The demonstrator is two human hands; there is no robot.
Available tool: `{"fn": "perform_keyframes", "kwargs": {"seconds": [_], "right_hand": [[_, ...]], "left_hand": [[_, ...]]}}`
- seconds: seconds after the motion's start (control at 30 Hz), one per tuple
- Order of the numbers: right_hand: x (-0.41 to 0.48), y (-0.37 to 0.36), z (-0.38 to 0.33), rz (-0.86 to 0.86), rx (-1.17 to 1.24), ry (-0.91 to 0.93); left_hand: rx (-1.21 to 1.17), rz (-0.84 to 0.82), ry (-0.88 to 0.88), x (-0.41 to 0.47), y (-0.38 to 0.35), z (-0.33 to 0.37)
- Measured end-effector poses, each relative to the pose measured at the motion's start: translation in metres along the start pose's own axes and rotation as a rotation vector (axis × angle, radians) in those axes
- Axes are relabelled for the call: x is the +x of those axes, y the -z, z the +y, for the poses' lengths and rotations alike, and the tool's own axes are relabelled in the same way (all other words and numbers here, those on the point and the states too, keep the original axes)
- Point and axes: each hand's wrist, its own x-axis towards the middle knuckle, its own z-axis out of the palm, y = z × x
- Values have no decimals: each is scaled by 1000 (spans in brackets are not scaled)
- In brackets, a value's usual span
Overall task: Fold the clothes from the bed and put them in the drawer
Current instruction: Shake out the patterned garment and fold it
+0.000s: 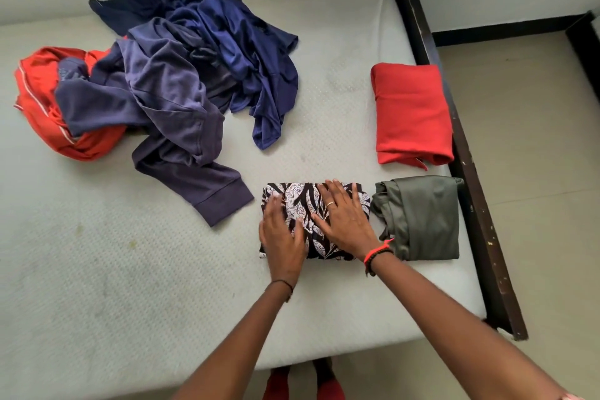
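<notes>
Pressing: left hand (283, 239) and right hand (343, 217) lie flat, fingers spread, pinching nothing, on the patterned garment (308, 204).
Location: near right of bed (130, 269).
Long axis: left-right; both hands directly on it, the left one nearer the near-left corner.
Folded count: 3, patterned, olive garment (422, 217), red garment (410, 110).
Unfolded pile (181, 81): far left, at least 4 pieces.
Drawer: not visible.

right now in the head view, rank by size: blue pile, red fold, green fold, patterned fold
1. blue pile, clearly largest
2-3. red fold and green fold, too alike to rank
4. patterned fold, partly under both hands, so unsure
</notes>
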Motion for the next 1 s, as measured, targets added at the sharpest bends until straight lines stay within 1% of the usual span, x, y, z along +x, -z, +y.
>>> {"fn": "perform_keyframes", "kwargs": {"seconds": [0.03,0.07,0.1,0.13,0.17,0.2,0.23,0.27,0.3,0.33,0.4,0.47,0.57,0.67,0.77,0.83,0.93,1.0], "right_hand": [[4,9,5,-48,19,20],[9,18,10,-93,32,42],[15,26,14,-125,42,61],[22,34,18,-162,48,73],[30,40,21,-209,49,78],[37,45,24,-266,50,74],[44,47,25,-322,52,62],[49,49,26,-370,54,47],[54,50,27,-404,49,38],[57,51,28,-422,41,33],[63,50,28,-444,50,20],[66,49,27,-474,94,-11],[63,47,29,-491,146,-44],[50,49,32,-503,356,-117],[25,50,43,-481,540,-255],[1,50,50,-440,638,-357],[-36,48,54,-369,972,-538],[-54,36,55,-284,1126,-648]], "left_hand": [[-214,118,252,-9,5,3],[-416,218,546,-20,9,6],[-572,273,827,-33,12,8],[-656,260,1035,-49,12,9],[-711,180,1149,-62,11,12],[-783,63,1192,-74,10,18],[-884,-44,1187,-83,8,24],[-960,-115,1166,-88,4,28],[-1000,-145,1127,-86,-1,32],[-1029,-130,1088,-81,-6,34],[-1071,-46,1045,-66,-14,35],[-1086,-6,1072,-54,-21,32],[-1100,-53,1105,-48,-22,23],[-1129,-128,1040,-46,-16,11],[-1073,-195,927,-42,-6,9],[-1031,-257,851,-37,-1,11],[-961,-415,773,-25,4,16],[-887,-459,725,-15,3,20]]}}
